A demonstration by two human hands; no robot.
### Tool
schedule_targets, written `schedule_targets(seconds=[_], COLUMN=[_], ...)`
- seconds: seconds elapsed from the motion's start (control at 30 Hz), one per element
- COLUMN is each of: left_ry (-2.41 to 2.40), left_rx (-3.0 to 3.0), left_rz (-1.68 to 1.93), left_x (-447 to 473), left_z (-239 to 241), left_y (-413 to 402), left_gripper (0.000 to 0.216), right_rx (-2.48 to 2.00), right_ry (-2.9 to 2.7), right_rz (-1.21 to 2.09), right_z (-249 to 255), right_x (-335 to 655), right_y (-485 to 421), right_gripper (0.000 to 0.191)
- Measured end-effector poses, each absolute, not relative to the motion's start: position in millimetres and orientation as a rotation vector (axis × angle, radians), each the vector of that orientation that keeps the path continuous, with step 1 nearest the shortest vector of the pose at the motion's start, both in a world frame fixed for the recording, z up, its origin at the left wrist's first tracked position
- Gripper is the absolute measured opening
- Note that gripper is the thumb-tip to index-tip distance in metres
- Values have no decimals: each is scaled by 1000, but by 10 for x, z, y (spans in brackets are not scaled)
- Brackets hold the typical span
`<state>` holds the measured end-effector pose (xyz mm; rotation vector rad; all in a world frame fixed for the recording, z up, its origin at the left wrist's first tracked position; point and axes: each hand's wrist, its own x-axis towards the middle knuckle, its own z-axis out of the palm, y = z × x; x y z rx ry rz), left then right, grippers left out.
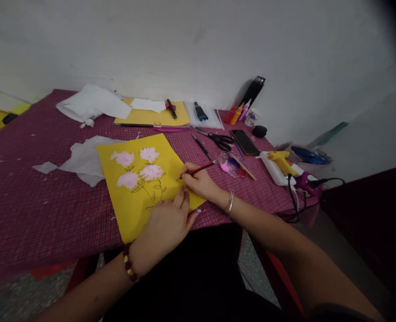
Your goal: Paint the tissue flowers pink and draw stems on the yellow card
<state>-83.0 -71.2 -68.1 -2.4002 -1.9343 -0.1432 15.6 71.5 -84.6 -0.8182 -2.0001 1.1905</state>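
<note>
A yellow sheet of paper lies at an angle on the table. Fluffy pale pink flowers sit on its upper left part, with dark drawn stems and leaves below them. My left hand rests flat across the sheet's lower part, fingers stretched out and covering some of the drawing. In my right hand a slim dark red pen is pinched, its dark point at the sheet's right side. My left fingertips are close beside the right hand.
Behind the sheet lie black scissors, a phone and a paint palette with a stick across it. Paint bottles stand by the wall. A glue gun with cables is at right; white tissue lies left.
</note>
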Motion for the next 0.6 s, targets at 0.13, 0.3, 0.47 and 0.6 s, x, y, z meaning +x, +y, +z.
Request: schedule_targets(seconds=[0.13,0.3,0.47,0.6], left_ry=[-1905,-1901,-1938,-1918], left_rx=[-2398,-2385,-2379,-2383], left_rz=[-122,-79,-74,-106], left_x=[-831,-836,-835,-834], left_z=[-686,-698,-680,-694], left_y=[-715,-715,-709,-700], left_gripper=[55,56,55,54], right_rx=[-803,-799,-796,-795], right_ry=[-2016,-2020,-2011,-2011], right_rz=[1187,1193,1186,1210], right_z=[-860,-857,-855,-877], right_x=[171,175,178,187], right_y=[715,711,717,719], right_gripper=[9,9,9,7])
